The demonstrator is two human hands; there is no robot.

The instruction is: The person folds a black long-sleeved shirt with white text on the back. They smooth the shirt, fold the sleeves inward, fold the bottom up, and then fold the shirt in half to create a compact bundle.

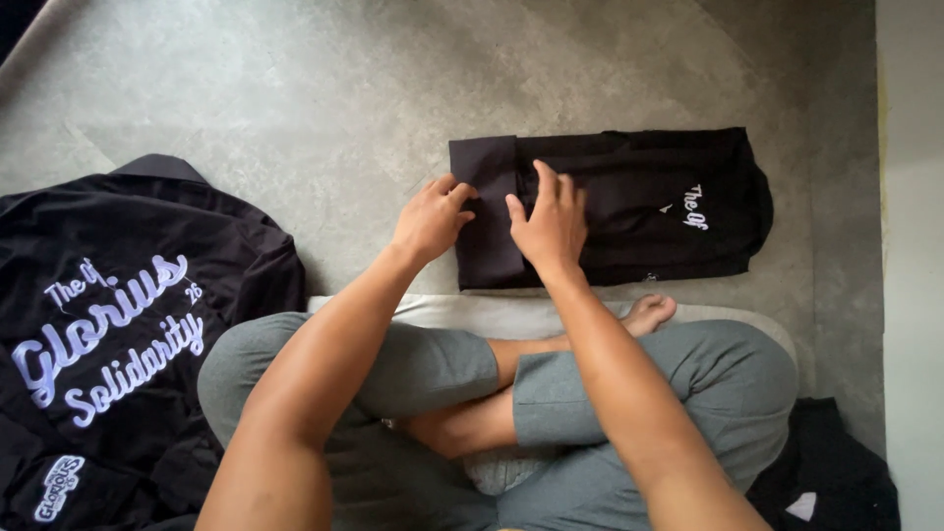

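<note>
A black garment (639, 202), folded into a long rectangle with small white lettering near its right end, lies on the grey concrete floor in front of me. My left hand (431, 218) pinches the garment's left edge with curled fingers. My right hand (551, 224) presses flat on the cloth just right of a folded-over flap, fingers spread. I sit cross-legged in grey shorts (629, 393), one bare foot (649, 313) showing below the garment.
A second black shirt (118, 324) with large pale script lettering lies spread at the left. More dark cloth (836, 472) with a white tag sits at the lower right. A pale mat (492, 313) lies under my legs. A light wall (910, 246) runs down the right.
</note>
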